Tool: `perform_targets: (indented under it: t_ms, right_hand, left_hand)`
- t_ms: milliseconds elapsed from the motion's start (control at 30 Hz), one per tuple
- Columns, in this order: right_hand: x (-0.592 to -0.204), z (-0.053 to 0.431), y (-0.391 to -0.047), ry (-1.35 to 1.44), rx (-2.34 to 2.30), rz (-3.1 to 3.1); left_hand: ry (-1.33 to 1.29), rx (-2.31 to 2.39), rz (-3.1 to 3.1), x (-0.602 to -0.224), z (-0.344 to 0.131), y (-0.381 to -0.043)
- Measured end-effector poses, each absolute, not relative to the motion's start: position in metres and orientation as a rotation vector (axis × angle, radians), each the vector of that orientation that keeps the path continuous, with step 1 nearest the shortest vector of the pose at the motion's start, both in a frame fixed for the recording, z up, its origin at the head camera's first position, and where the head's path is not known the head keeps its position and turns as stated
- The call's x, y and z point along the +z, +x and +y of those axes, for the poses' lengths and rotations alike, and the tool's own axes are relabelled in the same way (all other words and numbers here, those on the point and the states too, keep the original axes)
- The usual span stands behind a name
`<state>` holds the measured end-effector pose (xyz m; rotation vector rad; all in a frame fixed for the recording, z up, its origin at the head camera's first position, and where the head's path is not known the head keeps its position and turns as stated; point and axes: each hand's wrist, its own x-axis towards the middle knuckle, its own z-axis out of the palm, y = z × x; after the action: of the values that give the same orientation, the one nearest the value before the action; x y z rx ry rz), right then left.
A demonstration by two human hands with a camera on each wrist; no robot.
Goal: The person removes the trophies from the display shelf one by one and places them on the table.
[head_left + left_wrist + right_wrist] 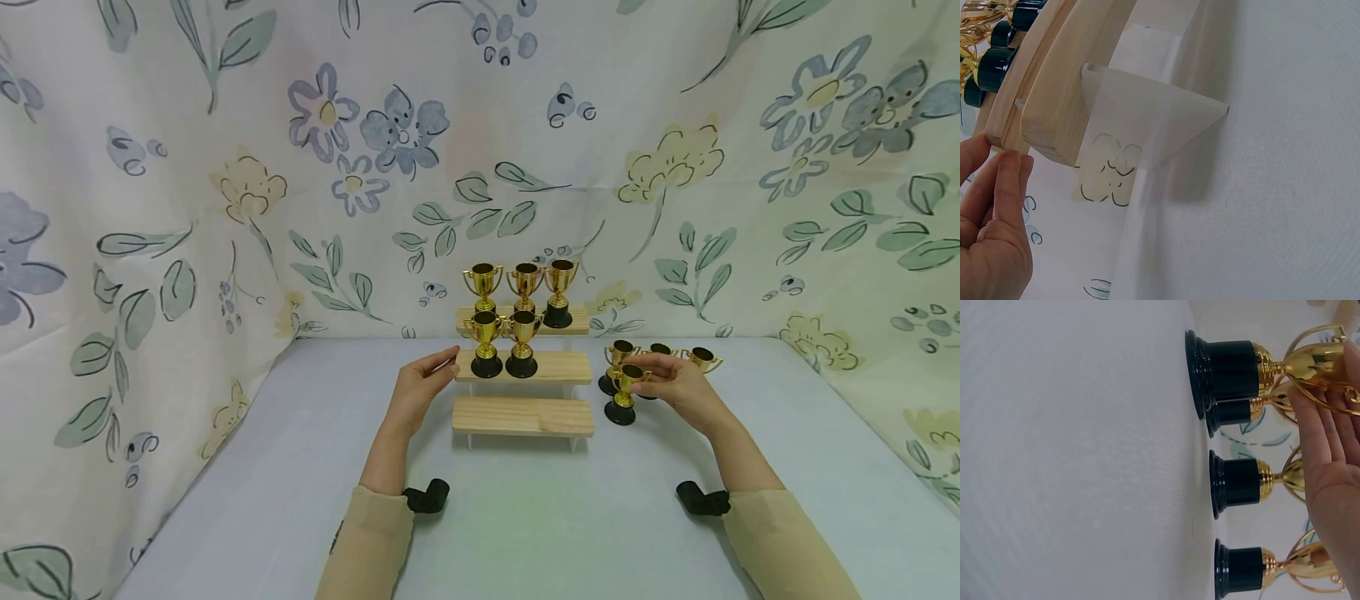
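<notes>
Taking the tiered stand (517,417) as the centre of the clock in the head view, the held trophy (625,398) is just beside it at about three o'clock, close to upright. Whether its black base (620,413) touches the worktop (510,525) is hard to tell. The right hand (678,390) comes in from three o'clock and pinches the cup (1313,365) between thumb and fingers, the gap between them only as wide as the cup. The left hand (420,392), at nine o'clock, has thumb and fingertips closed on the end of the stand's middle shelf (562,367).

From the held trophy, three spare trophies (621,355) stand near it between twelve and two o'clock. Two shelved trophies (487,333) share the middle shelf, and three more are on the top one.

The held trophy looks light and stiff, probably plastic, with a shiny finish that may slip under dry fingertips. Its thin handles (1329,328) seem the fragile part. The cup's sides or the narrow stem offer the surest hold, leaving the broad base free to settle flat.
</notes>
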<state>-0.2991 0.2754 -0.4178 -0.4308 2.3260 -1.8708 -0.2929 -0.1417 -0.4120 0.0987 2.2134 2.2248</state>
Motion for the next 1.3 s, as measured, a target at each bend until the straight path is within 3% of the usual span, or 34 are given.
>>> perform_targets:
  t_ms: [1300]
  right_hand:
    - [-0.4175,0.2795,-0.2988,-0.586,-1.982,2.160]
  left_hand:
    - [0.080,2.221,2.213,-0.4140,-0.1423,-0.2949]
